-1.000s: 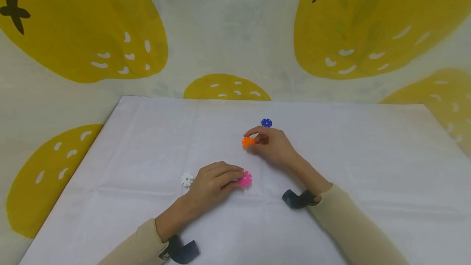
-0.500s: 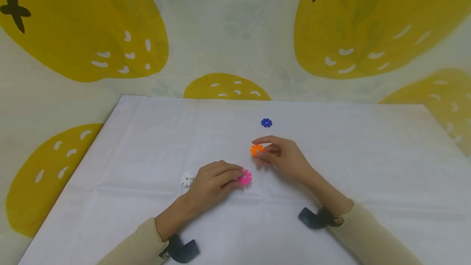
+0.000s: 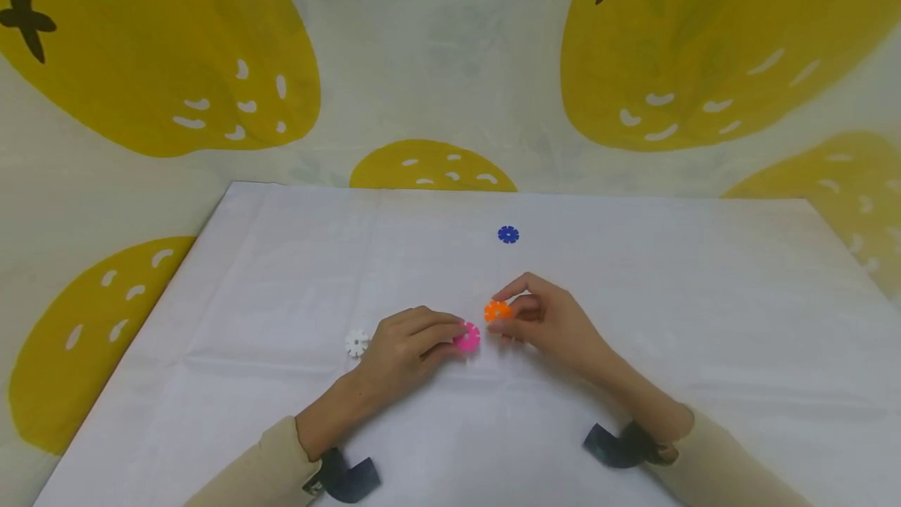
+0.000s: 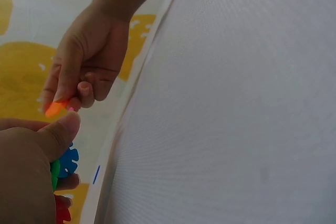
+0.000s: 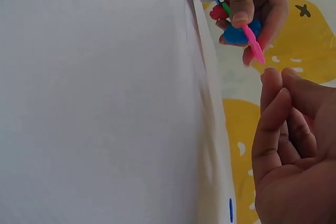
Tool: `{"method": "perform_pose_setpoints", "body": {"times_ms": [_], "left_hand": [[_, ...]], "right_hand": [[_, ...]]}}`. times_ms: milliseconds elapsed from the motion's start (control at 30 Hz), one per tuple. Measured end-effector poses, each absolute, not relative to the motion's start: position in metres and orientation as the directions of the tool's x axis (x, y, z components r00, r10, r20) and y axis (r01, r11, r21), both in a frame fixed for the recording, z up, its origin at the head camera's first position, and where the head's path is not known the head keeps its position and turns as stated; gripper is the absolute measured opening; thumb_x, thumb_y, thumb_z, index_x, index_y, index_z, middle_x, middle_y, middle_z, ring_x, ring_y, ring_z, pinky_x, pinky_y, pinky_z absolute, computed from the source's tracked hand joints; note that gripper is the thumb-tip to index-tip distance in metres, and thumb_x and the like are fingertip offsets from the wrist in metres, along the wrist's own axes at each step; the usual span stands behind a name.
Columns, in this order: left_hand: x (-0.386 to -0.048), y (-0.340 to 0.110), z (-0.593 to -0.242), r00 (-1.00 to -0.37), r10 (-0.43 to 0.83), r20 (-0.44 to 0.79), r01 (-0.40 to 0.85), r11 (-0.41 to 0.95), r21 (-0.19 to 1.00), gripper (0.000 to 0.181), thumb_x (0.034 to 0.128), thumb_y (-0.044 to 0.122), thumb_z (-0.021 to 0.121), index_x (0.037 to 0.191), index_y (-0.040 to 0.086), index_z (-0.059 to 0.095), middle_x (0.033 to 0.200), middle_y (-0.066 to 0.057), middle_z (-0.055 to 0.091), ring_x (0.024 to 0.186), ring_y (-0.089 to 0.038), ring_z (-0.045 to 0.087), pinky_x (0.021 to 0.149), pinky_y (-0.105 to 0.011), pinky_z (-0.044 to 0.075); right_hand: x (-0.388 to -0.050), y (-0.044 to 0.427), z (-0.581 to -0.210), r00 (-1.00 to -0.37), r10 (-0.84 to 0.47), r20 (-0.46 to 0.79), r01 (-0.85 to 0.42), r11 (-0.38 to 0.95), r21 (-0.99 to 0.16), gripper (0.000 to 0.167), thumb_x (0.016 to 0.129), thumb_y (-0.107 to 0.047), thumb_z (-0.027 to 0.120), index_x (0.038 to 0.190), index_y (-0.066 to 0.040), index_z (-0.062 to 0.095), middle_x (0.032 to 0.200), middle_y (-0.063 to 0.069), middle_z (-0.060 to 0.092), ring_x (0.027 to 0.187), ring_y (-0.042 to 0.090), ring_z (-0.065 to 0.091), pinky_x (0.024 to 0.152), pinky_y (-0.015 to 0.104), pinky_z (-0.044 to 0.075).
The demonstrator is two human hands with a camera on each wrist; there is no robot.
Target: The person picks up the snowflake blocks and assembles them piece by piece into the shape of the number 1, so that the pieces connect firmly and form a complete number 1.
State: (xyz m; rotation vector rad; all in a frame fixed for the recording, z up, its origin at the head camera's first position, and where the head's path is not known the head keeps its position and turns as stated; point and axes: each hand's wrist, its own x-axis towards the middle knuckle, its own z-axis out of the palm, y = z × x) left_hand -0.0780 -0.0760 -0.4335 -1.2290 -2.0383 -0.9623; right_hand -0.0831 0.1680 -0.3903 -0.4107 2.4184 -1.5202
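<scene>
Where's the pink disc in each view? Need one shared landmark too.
Head: pink disc, just right of centre, lower half.
Left wrist: pink disc, only a sliver showing, left side, near mid-height.
Right wrist: pink disc, nearly edge-on, upper right.
Shared landmark: the left hand, which pinches it.

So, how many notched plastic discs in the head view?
4: pink disc in the left hand, orange disc in the right hand, white disc beside the left hand, dark blue disc farther back on the white table. The left hand hides others.
</scene>
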Motion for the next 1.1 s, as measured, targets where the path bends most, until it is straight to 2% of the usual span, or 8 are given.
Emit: {"method": "perform_pose_setpoints", "body": {"times_ms": [233,467,767,1100], "left_hand": [[-0.078,-0.076,-0.435,-0.419,0.487,0.766,0.903,0.315,0.293,0.025,0.0736,0.01,0.082,0.097,0.005,0.074,0.099,-0.002,0.071,0.085,-0.012,0.065,0.077,-0.019,0.051],[-0.078,-0.076,-0.434,-0.44,0.483,0.757,0.893,0.321,0.314,0.024,0.0751,0.01,0.081,0.098,0.005,0.074,0.098,-0.002,0.071,0.088,-0.012,0.065,0.08,-0.021,0.052],[-0.079,-0.075,-0.434,-0.448,0.463,0.765,0.889,0.323,0.325,0.024,0.0741,0.009,0.081,0.097,0.004,0.074,0.098,-0.003,0.071,0.088,-0.013,0.066,0.079,-0.021,0.052],[-0.078,-0.075,-0.435,-0.455,0.461,0.762,0.887,0.308,0.343,0.024,0.0742,0.009,0.081,0.096,0.004,0.074,0.095,-0.003,0.071,0.082,-0.011,0.066,0.073,-0.017,0.051]], "right_hand": [[-0.077,0.165,-0.395,-0.929,-0.37,-0.005,-0.13,0.339,-0.932,0.022,0.08,-0.011,0.078,0.089,-0.013,0.058,0.092,0.001,0.071,0.08,0.017,0.07,0.071,0.03,0.056],[-0.075,0.164,-0.4,-0.907,-0.42,0.042,-0.185,0.306,-0.934,0.015,0.086,-0.004,0.07,0.096,-0.009,0.059,0.096,0.003,0.071,0.085,0.016,0.07,0.078,0.026,0.054],[-0.071,0.166,-0.4,-0.915,-0.403,0.027,-0.165,0.31,-0.936,0.016,0.084,-0.005,0.072,0.092,-0.011,0.061,0.098,0.0,0.072,0.088,0.015,0.07,0.075,0.028,0.055],[-0.066,0.164,-0.406,-0.919,-0.384,0.094,-0.213,0.279,-0.937,0.012,0.081,-0.005,0.075,0.087,-0.011,0.067,0.095,0.001,0.073,0.085,0.015,0.07,0.069,0.025,0.055]]}}
